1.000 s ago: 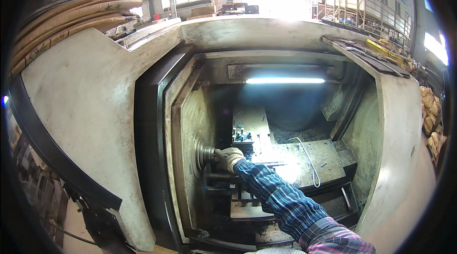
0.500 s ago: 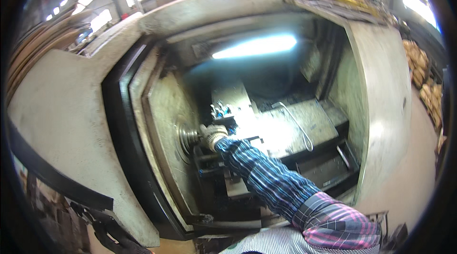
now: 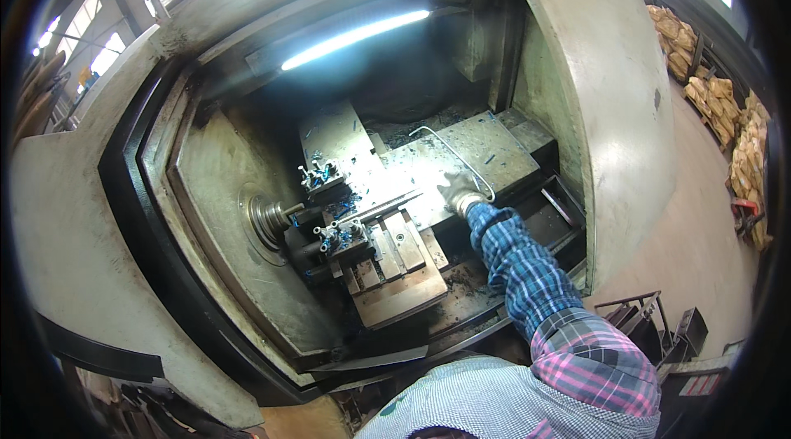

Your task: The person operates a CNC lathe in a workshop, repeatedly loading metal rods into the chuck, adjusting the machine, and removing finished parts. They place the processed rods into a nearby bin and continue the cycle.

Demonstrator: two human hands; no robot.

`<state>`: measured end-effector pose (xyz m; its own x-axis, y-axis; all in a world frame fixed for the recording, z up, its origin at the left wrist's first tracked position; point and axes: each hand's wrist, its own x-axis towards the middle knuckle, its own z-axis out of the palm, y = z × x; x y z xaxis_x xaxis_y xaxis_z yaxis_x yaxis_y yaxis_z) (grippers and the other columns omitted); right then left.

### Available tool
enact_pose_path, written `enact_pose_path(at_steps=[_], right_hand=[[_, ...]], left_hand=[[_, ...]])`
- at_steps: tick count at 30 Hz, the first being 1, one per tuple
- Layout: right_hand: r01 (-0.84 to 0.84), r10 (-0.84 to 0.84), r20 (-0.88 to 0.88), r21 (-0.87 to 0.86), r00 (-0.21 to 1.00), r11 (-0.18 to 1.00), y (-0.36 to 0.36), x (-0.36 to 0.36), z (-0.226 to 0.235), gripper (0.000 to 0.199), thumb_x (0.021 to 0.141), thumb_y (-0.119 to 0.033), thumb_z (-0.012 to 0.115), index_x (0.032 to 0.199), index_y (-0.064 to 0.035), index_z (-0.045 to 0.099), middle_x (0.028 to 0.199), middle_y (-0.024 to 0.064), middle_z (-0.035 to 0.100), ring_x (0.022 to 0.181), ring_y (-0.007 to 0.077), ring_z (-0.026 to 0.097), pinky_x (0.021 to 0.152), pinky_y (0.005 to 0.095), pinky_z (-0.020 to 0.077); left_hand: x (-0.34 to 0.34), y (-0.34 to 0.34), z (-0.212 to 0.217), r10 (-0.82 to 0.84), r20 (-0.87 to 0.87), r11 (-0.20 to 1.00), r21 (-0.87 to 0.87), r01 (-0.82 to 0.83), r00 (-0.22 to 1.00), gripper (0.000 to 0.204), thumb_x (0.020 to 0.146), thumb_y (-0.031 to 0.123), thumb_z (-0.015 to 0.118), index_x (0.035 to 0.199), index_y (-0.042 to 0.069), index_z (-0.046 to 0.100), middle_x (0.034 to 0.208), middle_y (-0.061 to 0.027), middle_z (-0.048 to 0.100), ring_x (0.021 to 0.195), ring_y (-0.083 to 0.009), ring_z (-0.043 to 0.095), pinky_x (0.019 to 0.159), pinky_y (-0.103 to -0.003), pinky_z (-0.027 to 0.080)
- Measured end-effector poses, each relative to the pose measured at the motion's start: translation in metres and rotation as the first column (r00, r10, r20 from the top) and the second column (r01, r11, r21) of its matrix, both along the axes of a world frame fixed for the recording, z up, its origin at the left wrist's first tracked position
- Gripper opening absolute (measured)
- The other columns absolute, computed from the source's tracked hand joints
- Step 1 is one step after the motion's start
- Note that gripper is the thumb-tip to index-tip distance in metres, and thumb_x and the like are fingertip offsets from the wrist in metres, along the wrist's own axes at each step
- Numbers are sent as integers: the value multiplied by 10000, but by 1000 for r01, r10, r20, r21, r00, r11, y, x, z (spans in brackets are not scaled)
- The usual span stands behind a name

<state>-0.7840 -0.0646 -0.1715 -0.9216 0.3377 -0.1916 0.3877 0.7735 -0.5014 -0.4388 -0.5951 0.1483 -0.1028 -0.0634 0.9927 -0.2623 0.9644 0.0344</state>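
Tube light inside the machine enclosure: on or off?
On. The tube light glows bright white, and the flat metal plate below it shows strong glare.

Pale glove (image 3: 464, 199), blue plaid oversleeve (image 3: 521, 262), pink plaid sleeve (image 3: 597, 357), fine-checked garment (image 3: 486, 398)

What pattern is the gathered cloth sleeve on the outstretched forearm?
The sleeve is blue plaid with pale lines, clearest in the head view.

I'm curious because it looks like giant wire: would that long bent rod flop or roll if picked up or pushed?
Probably stiff: the rod's middle runs nearly straight. Likely light, since it's so thin. Pushed, it might slide on the flat plate, but its bent ends should stop much rolling.
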Motion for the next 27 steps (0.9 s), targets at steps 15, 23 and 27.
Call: enact_pose_path(at_steps=[15,23,27], right_hand=[[-192,195,63,-52,979,980,-58,304,15,640,957,-384,566,1542,-169,423,1583,277,334,1427,453,382,1179,496,350],[20,41,273,-216,961,976,-31,454,34,581,962,-329,590,1494,-125,478,1467,196,498,1286,380,552,1054,471,489],[362,-315,258,-161,913,918,-15,548,30,532,978,-332,562,1466,-132,503,1467,155,518,1321,346,539,1125,446,425]], left_hand=[[-14,126,26,-352,3,931,-102,350,936,379,1005,213,675,1267,-59,641,1217,-234,664,1197,-416,585,1077,-505,433],[-78,320,40,-929,310,340,498,798,202,506,1031,149,602,1478,-34,451,1465,-215,522,1238,-295,596,977,-393,540],[-77,430,42,-902,361,-42,475,879,-238,482,957,103,699,1408,27,545,1416,-142,598,990,-210,652,781,-316,572]])
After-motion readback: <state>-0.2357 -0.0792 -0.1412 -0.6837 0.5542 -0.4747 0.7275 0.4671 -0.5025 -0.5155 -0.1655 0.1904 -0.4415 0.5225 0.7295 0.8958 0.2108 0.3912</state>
